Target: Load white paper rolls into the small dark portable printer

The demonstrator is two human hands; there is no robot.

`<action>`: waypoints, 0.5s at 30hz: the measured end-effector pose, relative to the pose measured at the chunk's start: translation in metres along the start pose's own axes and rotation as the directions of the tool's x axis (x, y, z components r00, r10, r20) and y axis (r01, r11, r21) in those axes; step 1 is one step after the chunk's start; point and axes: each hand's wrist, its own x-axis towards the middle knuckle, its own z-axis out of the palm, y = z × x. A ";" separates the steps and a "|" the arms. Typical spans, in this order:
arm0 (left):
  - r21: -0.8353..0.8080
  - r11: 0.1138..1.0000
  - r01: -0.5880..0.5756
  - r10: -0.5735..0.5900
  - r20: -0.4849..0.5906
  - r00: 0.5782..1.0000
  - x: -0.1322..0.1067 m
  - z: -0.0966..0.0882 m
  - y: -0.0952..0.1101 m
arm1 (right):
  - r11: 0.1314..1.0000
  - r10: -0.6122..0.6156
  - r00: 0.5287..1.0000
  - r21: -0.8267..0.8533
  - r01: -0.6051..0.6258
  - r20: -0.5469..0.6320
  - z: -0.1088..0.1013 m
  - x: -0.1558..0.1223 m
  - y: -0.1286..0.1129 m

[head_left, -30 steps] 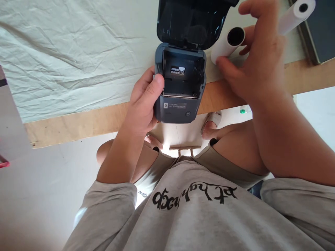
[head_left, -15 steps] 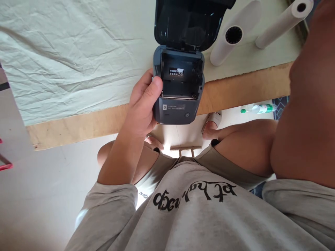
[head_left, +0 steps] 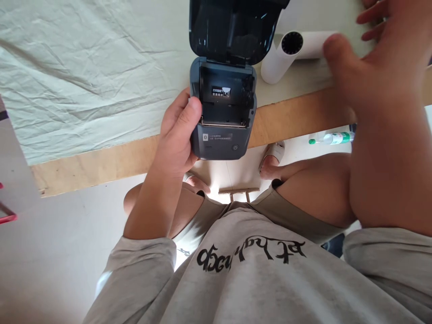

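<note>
My left hand (head_left: 177, 135) grips the left side of a small dark grey label printer (head_left: 221, 117) at the table's wooden edge, thumb on its top. The printer's lid (head_left: 232, 27) stands open and its paper bay is empty apart from a sticker. A white paper roll (head_left: 286, 56) lies on the cloth just right of the printer. My right hand (head_left: 374, 58) hovers over the roll's right end with fingers spread and thumb out, holding nothing; it is a little blurred.
A creased pale cloth (head_left: 84, 76) covers the table, with a bare wooden strip (head_left: 101, 159) along its near edge. Below the table lie my knees, a sandalled foot (head_left: 273, 155) and a green-capped bottle (head_left: 329, 138) on the floor.
My right hand went out of view to the right, then came back over the paper roll. The second roll at the far right is now hidden. The printer shifted slightly left.
</note>
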 end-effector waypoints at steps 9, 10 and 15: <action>-0.014 1.000 0.006 -0.006 0.007 1.000 0.000 0.001 0.003 | 0.954 0.095 0.970 -0.299 -0.025 0.222 0.011 0.006 -0.023; -0.027 1.000 -0.004 0.005 0.013 1.000 0.000 0.001 0.002 | 0.950 0.105 0.973 -0.309 -0.036 0.208 0.011 0.006 -0.023; -0.013 1.000 0.020 -0.020 0.017 1.000 -0.003 0.005 0.007 | 0.981 0.176 0.982 -0.092 -0.169 0.066 0.008 0.006 -0.023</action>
